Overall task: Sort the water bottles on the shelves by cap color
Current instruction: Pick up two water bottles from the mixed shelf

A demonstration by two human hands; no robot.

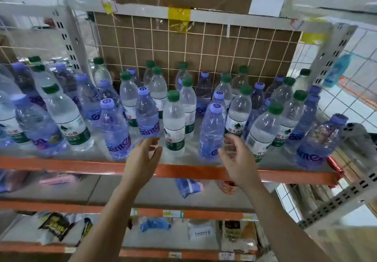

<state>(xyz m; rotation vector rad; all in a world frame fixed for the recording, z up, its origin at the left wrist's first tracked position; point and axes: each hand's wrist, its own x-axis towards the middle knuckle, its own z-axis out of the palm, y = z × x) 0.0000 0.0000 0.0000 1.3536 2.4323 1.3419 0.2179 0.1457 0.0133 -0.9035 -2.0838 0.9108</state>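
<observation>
Your left hand and right hand hover open and empty at the shelf's front edge, flanking a green-capped bottle to sort.

Clear green-capped bottles and violet-tinted purple-capped bottles stand upright and mixed together across the shelf, one green-capped bottle rising just above the gap between the two empty, loosely spread hands, a purple-capped one just beyond each hand's fingertips.
</observation>
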